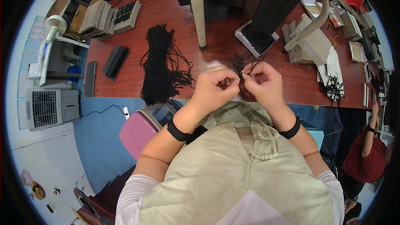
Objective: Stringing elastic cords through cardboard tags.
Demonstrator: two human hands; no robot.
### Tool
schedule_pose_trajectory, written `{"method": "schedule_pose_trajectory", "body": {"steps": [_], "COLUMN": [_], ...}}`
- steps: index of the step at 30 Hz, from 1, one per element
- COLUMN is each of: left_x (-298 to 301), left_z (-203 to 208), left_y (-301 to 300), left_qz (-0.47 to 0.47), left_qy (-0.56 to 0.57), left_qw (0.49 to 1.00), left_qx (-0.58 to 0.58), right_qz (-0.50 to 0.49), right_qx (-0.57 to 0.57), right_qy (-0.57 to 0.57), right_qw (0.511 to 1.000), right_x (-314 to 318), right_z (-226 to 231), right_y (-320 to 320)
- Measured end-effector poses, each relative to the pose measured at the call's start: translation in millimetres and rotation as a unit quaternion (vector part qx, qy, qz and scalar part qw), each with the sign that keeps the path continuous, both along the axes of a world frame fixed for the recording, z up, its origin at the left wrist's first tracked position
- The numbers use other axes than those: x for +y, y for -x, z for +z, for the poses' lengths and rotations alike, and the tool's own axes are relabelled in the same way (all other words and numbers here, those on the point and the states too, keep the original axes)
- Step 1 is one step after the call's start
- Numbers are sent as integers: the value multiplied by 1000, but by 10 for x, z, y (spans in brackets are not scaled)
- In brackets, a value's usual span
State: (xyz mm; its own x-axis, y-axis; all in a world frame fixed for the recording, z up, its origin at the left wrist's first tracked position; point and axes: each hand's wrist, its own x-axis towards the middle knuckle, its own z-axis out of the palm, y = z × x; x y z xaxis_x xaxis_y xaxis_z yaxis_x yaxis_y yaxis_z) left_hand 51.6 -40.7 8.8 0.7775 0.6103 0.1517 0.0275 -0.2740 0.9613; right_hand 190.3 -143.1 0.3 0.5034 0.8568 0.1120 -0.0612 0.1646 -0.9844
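Note:
My left hand [216, 85] and my right hand [264, 82] meet fingertip to fingertip above the table's near edge. Both are closed in a pinch on a thin black cord [255, 64]; a loop of it rises above the right fingers. The exact spot where the fingertips grip is tiny and partly hidden. To the left of my hands lies a thick bundle of black cords [156, 68], its loose ends spread toward me. Just beyond my fingers, small black scraps [237, 61] are scattered on the red-brown table [129, 52].
A white open box [269, 45] of black bits stands beyond my right hand, beside a tall black block [278, 6]. Pale curved legs [201, 25] rise nearby. Cardboard stacks [95, 16] flank the far side. A black case [115, 61] lies left. Another person [366, 154] sits right.

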Motion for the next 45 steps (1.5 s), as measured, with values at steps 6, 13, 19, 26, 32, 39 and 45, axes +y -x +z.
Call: {"method": "schedule_pose_trajectory", "body": {"steps": [6,13,19,26,32,39,45], "left_x": [13,66,66,136,207,186,158], "left_z": [-15,-40,-23,-68,15,14,18], "left_y": [9,27,-3,35,59,51,56], "left_qz": [-11,-59,-47,-21,-47,-63,-72], "left_qy": [-61,306,310,182,121,136,204], "left_qw": [996,950,949,983,992,989,976], "left_qx": [-57,-21,-15,-29,-3,19,34], "right_qz": [-7,22,36,14,164,238,180], "right_qx": [-35,15,-10,127,69,117,31], "right_qy": [-63,-54,-51,123,108,204,140], "right_qw": [997,998,998,984,978,942,973], "right_x": [-16,-27,-25,-58,-8,4,-7], "right_z": [-2,-10,-67,118,377,338,232], "right_y": [-1,3,-42,-238,-182,-368,-295]}}
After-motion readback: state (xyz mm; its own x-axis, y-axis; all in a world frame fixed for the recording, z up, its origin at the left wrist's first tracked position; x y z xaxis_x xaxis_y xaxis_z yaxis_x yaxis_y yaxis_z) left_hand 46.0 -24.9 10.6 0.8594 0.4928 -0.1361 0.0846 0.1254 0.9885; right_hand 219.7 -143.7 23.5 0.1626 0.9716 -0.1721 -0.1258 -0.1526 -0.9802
